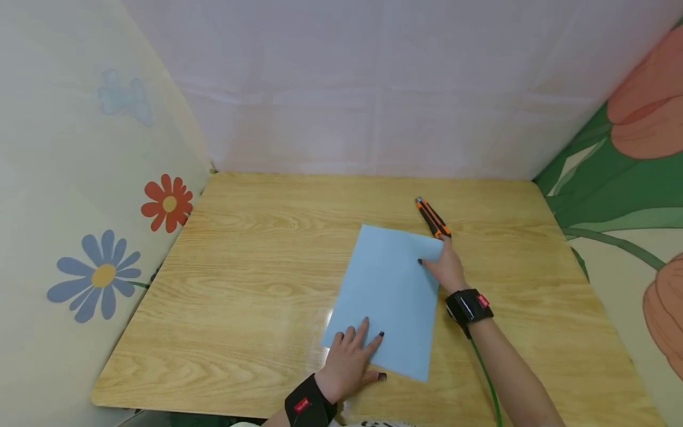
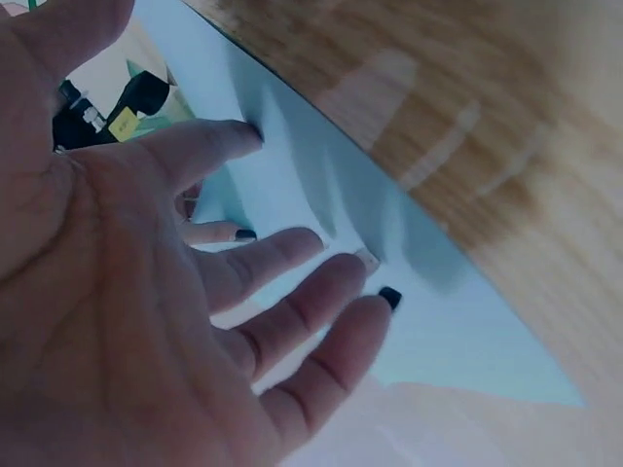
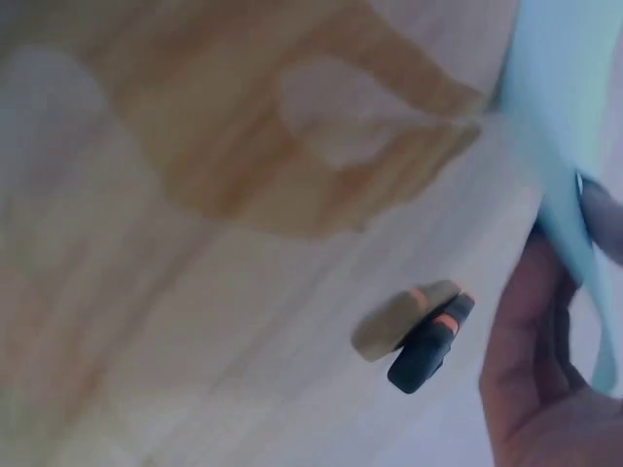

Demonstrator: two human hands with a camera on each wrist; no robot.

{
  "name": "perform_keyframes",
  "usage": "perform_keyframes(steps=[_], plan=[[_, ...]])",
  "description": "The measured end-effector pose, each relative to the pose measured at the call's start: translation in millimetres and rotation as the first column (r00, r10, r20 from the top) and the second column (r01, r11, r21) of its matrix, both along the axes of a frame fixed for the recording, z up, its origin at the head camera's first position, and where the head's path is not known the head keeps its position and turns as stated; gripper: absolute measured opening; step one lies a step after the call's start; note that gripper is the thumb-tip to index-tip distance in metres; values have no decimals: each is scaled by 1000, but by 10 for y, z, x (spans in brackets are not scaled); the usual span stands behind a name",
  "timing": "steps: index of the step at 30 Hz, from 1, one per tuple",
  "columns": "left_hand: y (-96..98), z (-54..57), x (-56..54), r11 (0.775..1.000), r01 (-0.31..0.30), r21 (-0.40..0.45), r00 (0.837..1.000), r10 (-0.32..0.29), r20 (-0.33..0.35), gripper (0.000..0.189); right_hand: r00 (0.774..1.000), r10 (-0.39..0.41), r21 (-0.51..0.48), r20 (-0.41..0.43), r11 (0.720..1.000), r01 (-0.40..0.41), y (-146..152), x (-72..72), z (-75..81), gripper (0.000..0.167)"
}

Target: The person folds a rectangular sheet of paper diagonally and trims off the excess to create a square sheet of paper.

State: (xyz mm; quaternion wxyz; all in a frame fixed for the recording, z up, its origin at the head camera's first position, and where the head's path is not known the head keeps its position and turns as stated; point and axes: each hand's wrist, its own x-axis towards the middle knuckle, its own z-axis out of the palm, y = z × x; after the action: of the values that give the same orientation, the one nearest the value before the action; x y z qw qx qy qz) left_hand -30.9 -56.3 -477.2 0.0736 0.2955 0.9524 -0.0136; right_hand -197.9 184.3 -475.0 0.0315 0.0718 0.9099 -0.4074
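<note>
A light blue sheet of paper [image 1: 389,290] lies slightly turned on the wooden table. My right hand [image 1: 448,270] pinches its right edge near the far corner, thumb on top and fingers underneath, as the right wrist view shows. Spread over the near left part of the sheet, my left hand [image 1: 347,362] has its fingertips at the paper, fingers mostly straight. In the left wrist view the fingers [image 2: 292,302] cast soft shadows on the sheet. Just beyond the right hand lies an orange and black utility knife [image 1: 432,218]; its black end [image 3: 428,355] shows in the right wrist view.
The wooden table [image 1: 240,255] meets a white cloth backdrop [image 1: 373,89] at its far edge. Flower-printed panels stand on the left and right. A green cable [image 1: 488,379] runs from the right wrist's black band [image 1: 469,308] toward the near edge.
</note>
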Motion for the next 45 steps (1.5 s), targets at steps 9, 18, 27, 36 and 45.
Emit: perform_keyframes(steps=[9,18,27,36,45], plan=[[-213,-30,-345,976,-6,218,1000,11,-22,68,935,103,198,-339,979,-35,-59,99,-77,44],[-376,-78,-506,981,-52,187,997,42,58,81,749,533,465,-394,819,-338,-269,227,-29,43],[-318,-131,-537,979,-82,187,992,62,108,87,605,787,581,-116,548,-602,-468,390,-37,54],[-256,-202,-487,970,-191,153,981,192,9,109,420,898,727,-130,375,-576,-490,507,-232,50],[-255,-188,-484,941,-301,156,954,299,35,122,344,931,767,-121,308,-563,-501,491,-354,48]])
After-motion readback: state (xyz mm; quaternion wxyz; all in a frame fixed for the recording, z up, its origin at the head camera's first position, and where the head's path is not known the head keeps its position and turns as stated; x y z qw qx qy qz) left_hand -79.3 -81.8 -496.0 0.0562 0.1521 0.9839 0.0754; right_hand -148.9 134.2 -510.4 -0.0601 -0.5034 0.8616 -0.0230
